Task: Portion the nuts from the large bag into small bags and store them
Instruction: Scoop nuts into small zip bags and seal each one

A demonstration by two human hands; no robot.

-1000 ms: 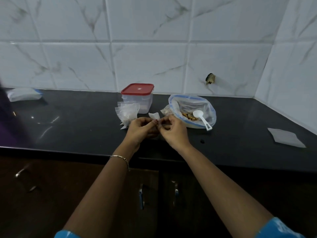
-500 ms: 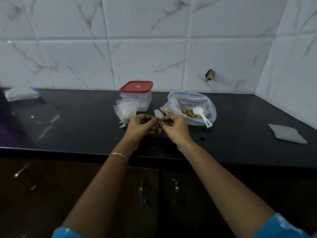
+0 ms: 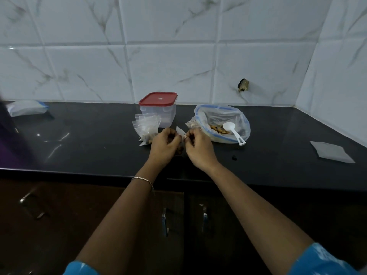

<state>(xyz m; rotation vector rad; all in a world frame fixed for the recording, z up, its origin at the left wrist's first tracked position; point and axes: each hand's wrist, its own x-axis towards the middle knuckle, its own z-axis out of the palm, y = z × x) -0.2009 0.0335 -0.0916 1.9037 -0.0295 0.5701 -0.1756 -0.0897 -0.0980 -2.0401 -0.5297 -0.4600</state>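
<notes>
Pinching one small bag [image 3: 180,132] (fingers [image 3: 175,138] curled): left hand [image 3: 163,145], right hand [image 3: 199,148]; one large bag [image 3: 222,114], one spoon [image 3: 230,128].

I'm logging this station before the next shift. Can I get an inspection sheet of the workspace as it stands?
Surface: black countertop, glossy; one dark speck near the right grip.
Job's things: large bag open, with nuts inside and a white spoon lying in its mouth; stack of small bags in front of the red-lidded container, lid on.
Clutter: folded white sheet far right; flat bag far left.
Grips: left grip and right grip both pinch one small bag.
Cables: nothing seen.
Surroundings: white marbled tile wall with a chipped hole; dark cabinets below.
</notes>
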